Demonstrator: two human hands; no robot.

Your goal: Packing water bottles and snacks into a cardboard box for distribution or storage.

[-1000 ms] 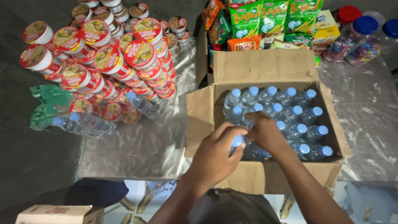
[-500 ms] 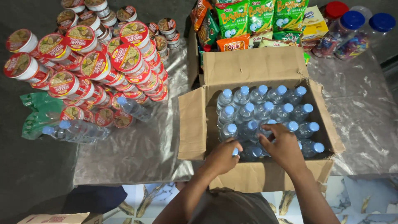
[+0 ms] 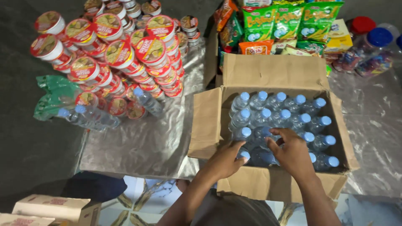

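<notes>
A: Water bottles (image 3: 279, 121), blue-capped, stand packed upright in the open cardboard box (image 3: 268, 71), and both hands are down among those in the box's near corner.

B: What has changed in the last second?

A: A second ago the hands overlapped at the middle of the box, the right reaching across the rows. Now they have drawn back to the near edge and sit side by side. The left hand (image 3: 226, 161) has its fingers curled round a capped bottle (image 3: 243, 154) by the box's near-left wall. The right hand (image 3: 293, 155) lies just beside it, fingers spread fairly wide over the bottle tops; I cannot tell whether it grips one.

B: And what does that suggest?

A: My reading is that the work has shifted from the middle rows to the front row, where bottles are being seated or straightened.

B: What lies around the box?

A: To its left, on a silvery plastic sheet (image 3: 146, 142), a heap of red-lidded noodle cups (image 3: 121, 50) and loose bottles (image 3: 90, 118). Beyond its far flap, green snack bags (image 3: 289, 21).
</notes>
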